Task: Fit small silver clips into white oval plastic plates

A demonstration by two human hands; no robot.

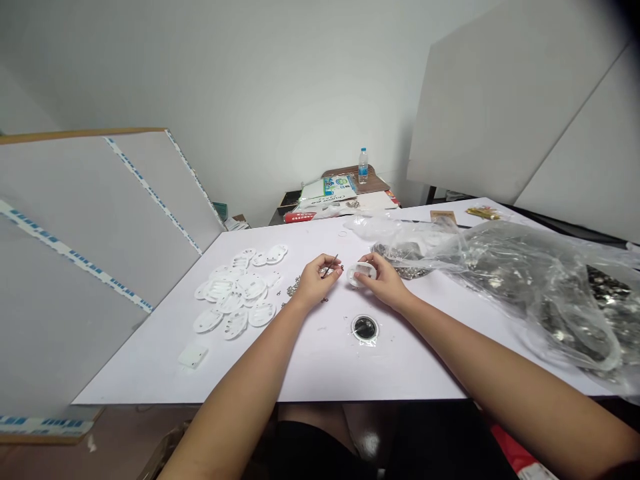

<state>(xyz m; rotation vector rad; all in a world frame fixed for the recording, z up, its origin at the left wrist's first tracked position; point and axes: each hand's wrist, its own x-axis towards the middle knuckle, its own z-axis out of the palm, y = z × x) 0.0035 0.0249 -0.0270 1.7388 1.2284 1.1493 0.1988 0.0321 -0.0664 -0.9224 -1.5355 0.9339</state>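
Head: busy above table [320, 367]
Left fingers [323, 259]: pinching thin dark tool [330, 266]
Right fingers [372, 258]: pinching white oval piece [351, 270]

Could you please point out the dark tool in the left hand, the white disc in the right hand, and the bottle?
Tool [330, 265]: head view, on the middle of its dark shaft.
Disc [364, 269]: head view, on its white face.
Bottle [363, 169]: head view, on the middle of its body.

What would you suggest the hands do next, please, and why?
Probably bring the thin dark tool toward the white disc: the left hand holds the tool, the right hand holds the disc, and a gap separates them.
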